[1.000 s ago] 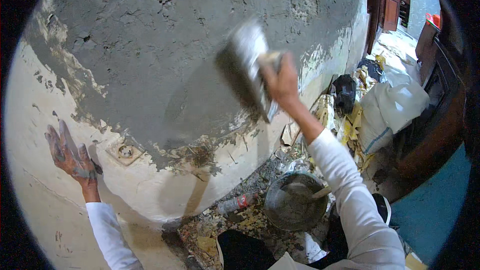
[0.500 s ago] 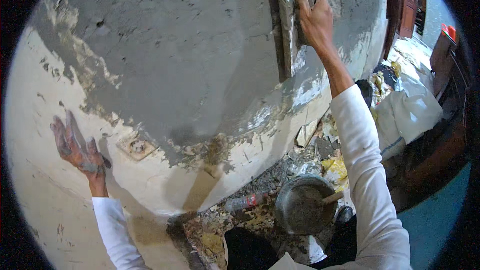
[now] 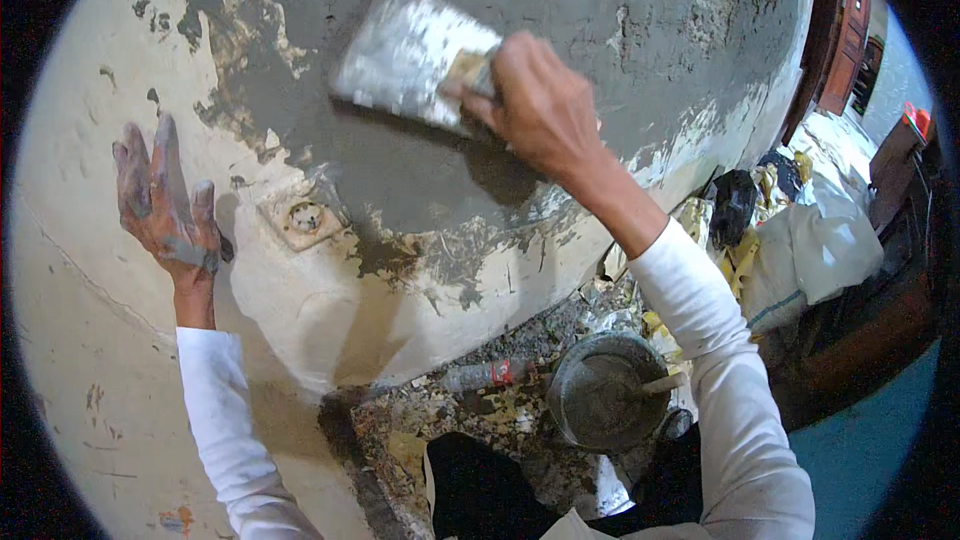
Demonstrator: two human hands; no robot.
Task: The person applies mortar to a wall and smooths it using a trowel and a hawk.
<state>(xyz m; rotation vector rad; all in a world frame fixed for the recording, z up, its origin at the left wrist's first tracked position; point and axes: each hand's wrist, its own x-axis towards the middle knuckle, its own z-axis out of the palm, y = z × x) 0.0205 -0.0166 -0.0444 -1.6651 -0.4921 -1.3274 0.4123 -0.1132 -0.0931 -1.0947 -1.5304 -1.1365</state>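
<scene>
My right hand (image 3: 545, 105) is closed round the handle of a plastering float (image 3: 410, 55), whose wide, pale, smeared board is blurred by motion. The float is at the wet grey plaster (image 3: 640, 70) on the wall; whether its whole face touches cannot be told. My left hand (image 3: 170, 205), grey with mortar, rests with fingers spread on the bare cream wall (image 3: 90, 290), left of the plaster edge. Between that hand and the plaster's lower edge sits a square wall socket (image 3: 303, 220).
A dark bucket (image 3: 610, 390) of grey mortar, with a wooden handle (image 3: 662, 384) sticking out, stands on the rubble-strewn floor by my legs. A grey tube with a red label (image 3: 500, 372) lies beside it. White sacks (image 3: 835, 240) and a brown wooden door (image 3: 845, 40) are at right.
The float has swung from upright at the upper right to a tilted position further left, in my right hand. My left hand stays on the wall. The view has shifted a little.
</scene>
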